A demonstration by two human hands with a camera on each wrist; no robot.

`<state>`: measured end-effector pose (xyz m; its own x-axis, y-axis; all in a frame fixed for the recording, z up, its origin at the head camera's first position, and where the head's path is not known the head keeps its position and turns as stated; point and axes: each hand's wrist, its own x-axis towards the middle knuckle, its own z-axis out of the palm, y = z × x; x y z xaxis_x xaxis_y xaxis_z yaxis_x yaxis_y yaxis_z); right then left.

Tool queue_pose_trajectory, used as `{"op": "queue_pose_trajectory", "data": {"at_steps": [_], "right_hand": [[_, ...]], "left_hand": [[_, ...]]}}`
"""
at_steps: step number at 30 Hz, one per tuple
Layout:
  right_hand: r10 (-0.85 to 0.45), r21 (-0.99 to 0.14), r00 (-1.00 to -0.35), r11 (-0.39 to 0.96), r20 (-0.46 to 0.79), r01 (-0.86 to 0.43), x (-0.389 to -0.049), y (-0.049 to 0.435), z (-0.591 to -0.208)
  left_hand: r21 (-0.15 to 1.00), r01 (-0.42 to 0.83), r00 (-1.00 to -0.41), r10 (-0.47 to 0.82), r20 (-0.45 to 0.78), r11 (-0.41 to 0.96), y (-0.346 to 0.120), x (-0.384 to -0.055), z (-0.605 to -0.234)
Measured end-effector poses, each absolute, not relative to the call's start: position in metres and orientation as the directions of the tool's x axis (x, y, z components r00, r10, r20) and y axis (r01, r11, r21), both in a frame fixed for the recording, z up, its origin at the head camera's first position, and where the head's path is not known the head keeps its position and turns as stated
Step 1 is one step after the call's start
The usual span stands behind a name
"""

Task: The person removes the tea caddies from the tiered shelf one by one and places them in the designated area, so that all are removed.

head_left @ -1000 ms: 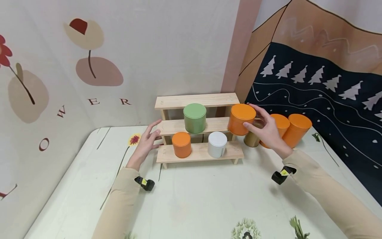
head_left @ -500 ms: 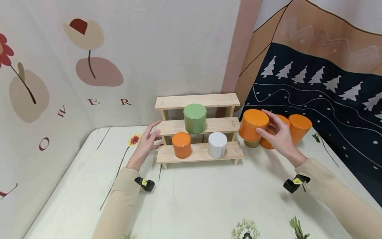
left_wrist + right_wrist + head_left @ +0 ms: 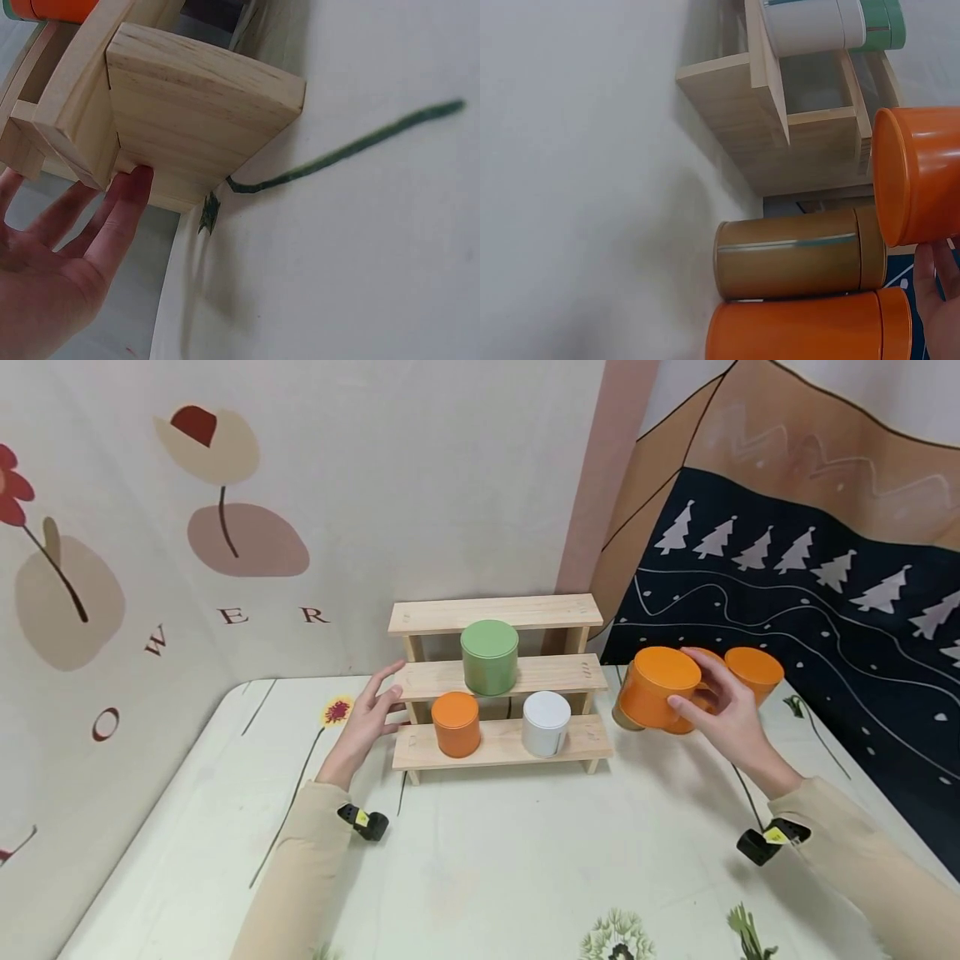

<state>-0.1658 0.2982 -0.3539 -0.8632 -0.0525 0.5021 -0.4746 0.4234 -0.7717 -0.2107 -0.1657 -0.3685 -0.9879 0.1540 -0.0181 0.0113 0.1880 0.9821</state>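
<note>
My right hand (image 3: 726,718) grips a short, wide orange canister (image 3: 662,692) above the table, right of a three-step wooden shelf (image 3: 495,614). In the right wrist view that canister (image 3: 930,176) is off the table, thumb and fingers on its side. Behind it stands a gold canister (image 3: 791,255), mostly hidden in the head view. My left hand (image 3: 367,718) rests against the shelf's left end, its fingertips (image 3: 141,176) touching the wooden side panel (image 3: 202,97). On the middle step is a green canister (image 3: 490,660); a small orange canister (image 3: 456,727) and a white canister (image 3: 546,725) sit on the lowest.
Two tall orange canisters stand at the table's right, one (image 3: 753,672) beside another partly covered by my right hand. A fabric backdrop (image 3: 450,485) rises right behind the shelf. The table cover (image 3: 525,852) carries printed flowers.
My right hand has carried the wide orange canister off the right end of the middle step, rightward and toward me, in front of the gold canister. The left hand has stayed put.
</note>
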Motion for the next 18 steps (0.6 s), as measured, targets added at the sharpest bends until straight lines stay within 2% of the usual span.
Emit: {"op": "queue_pose_trajectory", "data": {"at_steps": [18], "right_hand": [[-0.063,-0.779,-0.883,0.445,0.464,-0.441,-0.148,0.309,-0.382]], "left_hand": [[0.981,0.010,-0.988,0.155,-0.021,0.196,-0.166,-0.212,-0.370]]}}
